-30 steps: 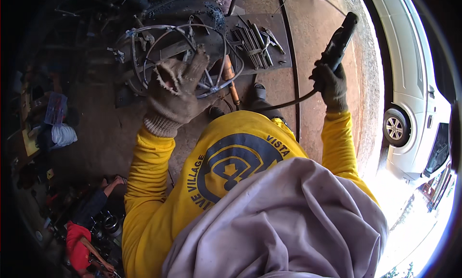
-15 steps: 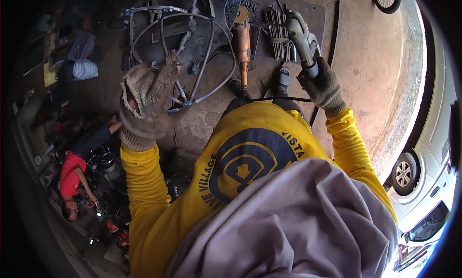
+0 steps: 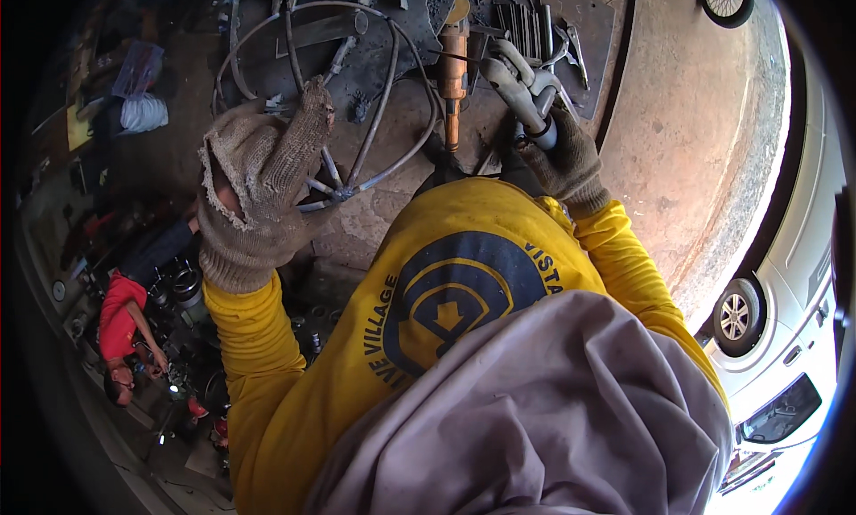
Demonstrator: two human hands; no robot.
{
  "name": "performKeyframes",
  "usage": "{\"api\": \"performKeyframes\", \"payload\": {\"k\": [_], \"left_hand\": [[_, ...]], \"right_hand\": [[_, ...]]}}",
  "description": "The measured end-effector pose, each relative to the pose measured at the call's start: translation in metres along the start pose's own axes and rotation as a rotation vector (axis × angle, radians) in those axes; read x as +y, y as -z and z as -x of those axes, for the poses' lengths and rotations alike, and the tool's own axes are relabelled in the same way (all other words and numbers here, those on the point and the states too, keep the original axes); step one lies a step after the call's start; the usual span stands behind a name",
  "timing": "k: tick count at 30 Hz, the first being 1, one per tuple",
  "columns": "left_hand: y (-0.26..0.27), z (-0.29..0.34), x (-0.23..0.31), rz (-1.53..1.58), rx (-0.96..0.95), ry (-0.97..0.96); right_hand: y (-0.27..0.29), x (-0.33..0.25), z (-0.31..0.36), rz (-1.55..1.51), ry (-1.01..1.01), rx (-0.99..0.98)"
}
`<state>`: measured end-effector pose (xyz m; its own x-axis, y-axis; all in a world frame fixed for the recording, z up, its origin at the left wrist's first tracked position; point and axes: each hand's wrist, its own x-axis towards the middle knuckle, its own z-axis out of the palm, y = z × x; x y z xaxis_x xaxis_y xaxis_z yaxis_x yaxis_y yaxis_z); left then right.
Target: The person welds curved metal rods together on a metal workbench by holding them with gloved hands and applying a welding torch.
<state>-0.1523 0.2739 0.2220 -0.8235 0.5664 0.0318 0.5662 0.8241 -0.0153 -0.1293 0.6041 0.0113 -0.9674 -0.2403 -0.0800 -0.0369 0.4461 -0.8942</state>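
A round frame of bent metal rods (image 3: 389,78), with spokes meeting at a welded joint, stands at the upper left. My left hand (image 3: 259,181), in a worn brown knit glove with a torn hole, closes at its near left side; part of the grip is hidden by the glove. In a similar glove, my right hand (image 3: 568,163) is wrapped around a grey welding electrode holder (image 3: 514,91). A thin dark rod sticks out leftward from its jaw, across the orange angle grinder (image 3: 453,69) that lies between my hands.
Beyond the right hand, a bundle of thin rods (image 3: 520,29) and locking pliers (image 3: 578,56) lie on a dark metal plate (image 3: 593,20). At left a person in a red shirt (image 3: 120,314) works among dark parts. A white car (image 3: 785,337) stands at far right, a wheel (image 3: 727,0) at top right.
My right hand has brought the electrode holder leftward, its rod now crossing the grinder. My left hand and the metal frame have shifted slightly left. The view has tilted a little.
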Motion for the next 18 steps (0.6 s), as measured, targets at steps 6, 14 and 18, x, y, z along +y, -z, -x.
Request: {"api": "performKeyframes", "payload": {"k": [6, 14, 18], "left_hand": [[0.0, 0.0, -0.003, 0.048, -0.038, -0.022], [-0.003, 0.006, -0.007, 0.066, -0.046, -0.023], [-0.006, 0.01, -0.007, 0.106, -0.044, -0.014]], "right_hand": [[-0.006, 0.002, -0.007, 0.054, -0.011, -0.015], [-0.012, 0.001, -0.007, 0.062, 0.009, -0.017], [-0.012, -0.004, -0.008, -0.024, -0.068, -0.069]]}}
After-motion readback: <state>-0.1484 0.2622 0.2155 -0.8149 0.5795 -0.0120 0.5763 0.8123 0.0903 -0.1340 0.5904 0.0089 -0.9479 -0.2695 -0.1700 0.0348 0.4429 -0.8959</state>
